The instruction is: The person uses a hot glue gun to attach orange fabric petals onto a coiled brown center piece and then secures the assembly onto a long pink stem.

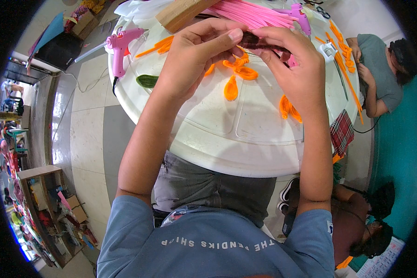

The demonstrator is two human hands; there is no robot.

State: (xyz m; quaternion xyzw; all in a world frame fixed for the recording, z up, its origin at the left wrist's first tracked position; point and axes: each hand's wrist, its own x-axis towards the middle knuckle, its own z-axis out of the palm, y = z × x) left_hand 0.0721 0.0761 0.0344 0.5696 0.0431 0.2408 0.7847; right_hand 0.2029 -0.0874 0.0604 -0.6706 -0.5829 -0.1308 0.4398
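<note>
Above the far part of the white round table [204, 134], both my hands are closed on a dark brown fuzzy piece [251, 41], perhaps bent pipe cleaner. My left hand [194, 53] pinches its left end between thumb and fingers. The right end lies in the fingers of my right hand [296, 58], the thumb underneath. Just below are orange fuzzy petal loops [230, 88], partly hidden by my left fingers. More orange loops [289, 109] lie beside my right wrist, and a dark green leaf-shaped loop [147, 81] is left of my left wrist.
A pink glue gun [121, 46] stands at the table's left edge; another, purple-pink [301, 18], is at the back. Pink pipe cleaners [252, 14] lie near a wooden block [183, 14]. Right are orange strands [340, 60] and plaid cloth [342, 132]. A person in grey [380, 65] works at right.
</note>
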